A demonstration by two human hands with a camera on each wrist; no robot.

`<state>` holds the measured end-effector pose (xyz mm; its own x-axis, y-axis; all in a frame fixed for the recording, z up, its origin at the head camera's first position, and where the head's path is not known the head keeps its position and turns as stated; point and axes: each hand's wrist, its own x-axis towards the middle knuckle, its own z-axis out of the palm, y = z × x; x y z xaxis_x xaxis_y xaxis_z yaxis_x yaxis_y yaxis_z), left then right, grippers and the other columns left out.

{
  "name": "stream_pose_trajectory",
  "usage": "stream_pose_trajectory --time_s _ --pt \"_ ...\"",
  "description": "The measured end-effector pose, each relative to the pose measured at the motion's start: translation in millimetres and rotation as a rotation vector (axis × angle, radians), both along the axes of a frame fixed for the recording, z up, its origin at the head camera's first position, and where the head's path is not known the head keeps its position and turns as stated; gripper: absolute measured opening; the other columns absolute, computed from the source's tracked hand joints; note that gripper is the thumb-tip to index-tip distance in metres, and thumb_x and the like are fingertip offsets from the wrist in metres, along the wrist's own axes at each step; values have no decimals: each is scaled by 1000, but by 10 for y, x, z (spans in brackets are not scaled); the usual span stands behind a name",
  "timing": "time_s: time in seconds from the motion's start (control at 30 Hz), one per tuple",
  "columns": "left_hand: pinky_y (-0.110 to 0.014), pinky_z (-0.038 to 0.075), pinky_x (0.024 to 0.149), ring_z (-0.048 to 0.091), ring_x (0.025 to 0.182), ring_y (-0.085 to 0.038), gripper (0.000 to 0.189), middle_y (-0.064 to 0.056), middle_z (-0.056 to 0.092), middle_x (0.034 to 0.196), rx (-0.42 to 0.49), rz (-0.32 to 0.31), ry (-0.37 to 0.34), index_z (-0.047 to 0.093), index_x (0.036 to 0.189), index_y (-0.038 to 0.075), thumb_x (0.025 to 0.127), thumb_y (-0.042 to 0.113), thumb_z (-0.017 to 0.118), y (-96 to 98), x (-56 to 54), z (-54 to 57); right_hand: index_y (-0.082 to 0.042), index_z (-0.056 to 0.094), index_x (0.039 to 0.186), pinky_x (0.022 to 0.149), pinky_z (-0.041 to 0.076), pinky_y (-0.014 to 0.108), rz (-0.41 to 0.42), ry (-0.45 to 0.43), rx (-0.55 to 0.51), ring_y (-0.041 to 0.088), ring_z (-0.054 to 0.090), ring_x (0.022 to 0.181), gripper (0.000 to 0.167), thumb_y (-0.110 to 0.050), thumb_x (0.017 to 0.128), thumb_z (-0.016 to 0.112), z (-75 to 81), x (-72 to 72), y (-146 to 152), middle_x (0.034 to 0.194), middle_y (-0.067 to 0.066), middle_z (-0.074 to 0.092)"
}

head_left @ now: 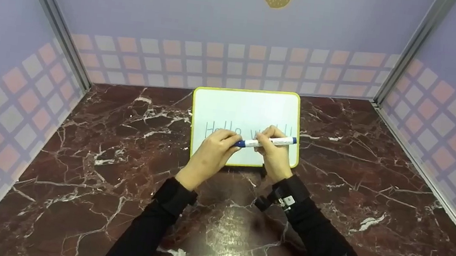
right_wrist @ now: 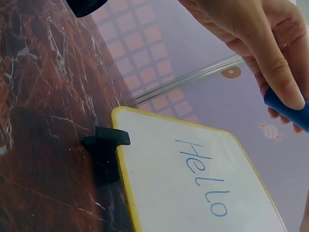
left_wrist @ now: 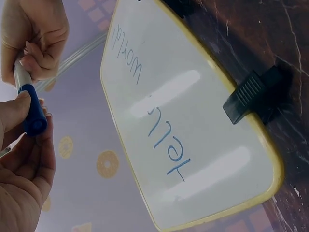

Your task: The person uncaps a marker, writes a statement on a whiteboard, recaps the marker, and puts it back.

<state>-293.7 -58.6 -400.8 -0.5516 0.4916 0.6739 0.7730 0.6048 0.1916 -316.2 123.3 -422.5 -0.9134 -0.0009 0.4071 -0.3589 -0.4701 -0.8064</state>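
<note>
A blue-and-white marker point(head_left: 283, 141) is held level between both hands, in front of a small whiteboard point(head_left: 247, 106) with a yellow frame. My left hand point(head_left: 213, 148) pinches the marker's blue cap point(left_wrist: 35, 113) between thumb and fingers. Around the white barrel curl the fingers of my right hand point(head_left: 275, 155). Blue handwriting point(right_wrist: 200, 176) on the board reads "Hello world", partly covered by the hands in the head view. The cap is on the marker, its blue end pointing left.
Black clip-like feet point(left_wrist: 251, 96) prop the whiteboard's lower edge on a dark red marble-patterned table point(head_left: 87, 198). Lilac panels point(head_left: 223, 20) with pink and white squares and doughnut pictures enclose the back and sides, joined by metal corner strips point(head_left: 413, 50).
</note>
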Motion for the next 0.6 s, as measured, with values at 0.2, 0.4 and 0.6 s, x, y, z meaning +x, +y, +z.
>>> stream_pose_trajectory --time_s 0.2,0.4,0.6 --pt "-35 58 89 65 97 -28 23 -14 68 106 -18 19 57 70 111 -2 96 14 63 -42 -22 22 -12 56 74 54 43 16 10 19 56 8 53 58 28 8 94 55 43 -17 41 71 -3 59" --pt "-34 57 94 65 98 -26 21 -13 69 106 9 82 99 70 109 -1 94 13 65 -109 -45 82 -8 58 111 77 55 23 -103 81 69 16 64 91 27 6 89 66 87 -49 123 102 4 64" --pt "-32 58 88 65 96 -26 22 -12 69 103 16 135 121 71 110 -2 93 11 67 -174 -66 103 1 47 133 106 41 35 -438 396 468 26 49 124 69 -1 75 84 84 -85 218 131 12 54"
